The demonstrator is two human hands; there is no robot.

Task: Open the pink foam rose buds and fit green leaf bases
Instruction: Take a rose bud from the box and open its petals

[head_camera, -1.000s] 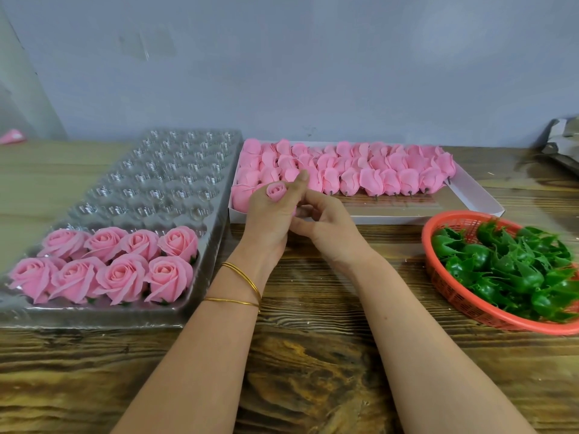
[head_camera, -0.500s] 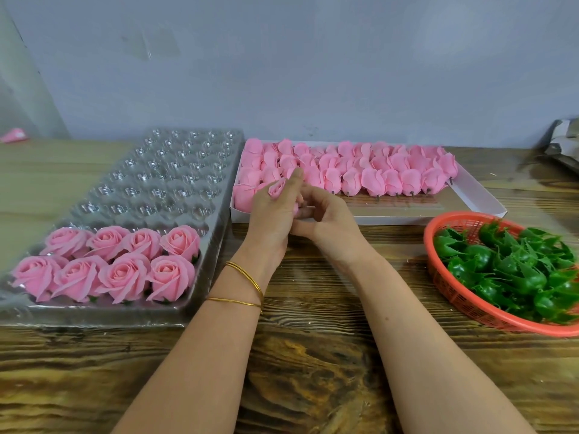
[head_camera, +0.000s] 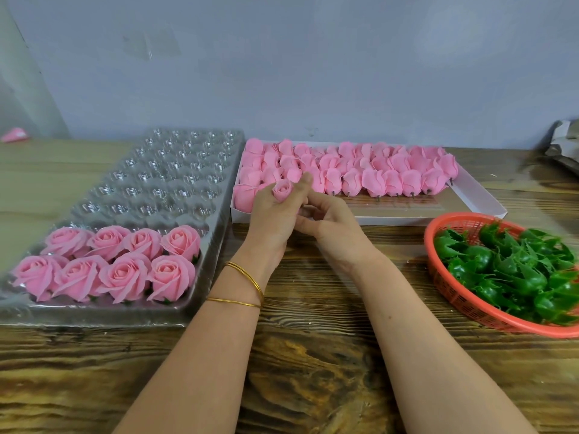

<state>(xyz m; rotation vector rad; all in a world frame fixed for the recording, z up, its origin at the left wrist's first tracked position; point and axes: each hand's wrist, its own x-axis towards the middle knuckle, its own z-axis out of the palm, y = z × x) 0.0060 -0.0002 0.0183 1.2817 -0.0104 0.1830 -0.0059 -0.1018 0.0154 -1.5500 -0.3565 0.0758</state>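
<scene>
Pink rose bud [head_camera: 282, 189] in left hand [head_camera: 272, 221], right hand [head_camera: 330, 225] alongside.

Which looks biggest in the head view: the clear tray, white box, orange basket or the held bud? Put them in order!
1. clear tray
2. white box, though farther away, so unsure
3. orange basket, cut off at the edge
4. bud in left hand

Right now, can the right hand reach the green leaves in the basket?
Probably yes: nothing stands between the right hand and the open basket, and the green leaf bases lie uncovered.
</scene>
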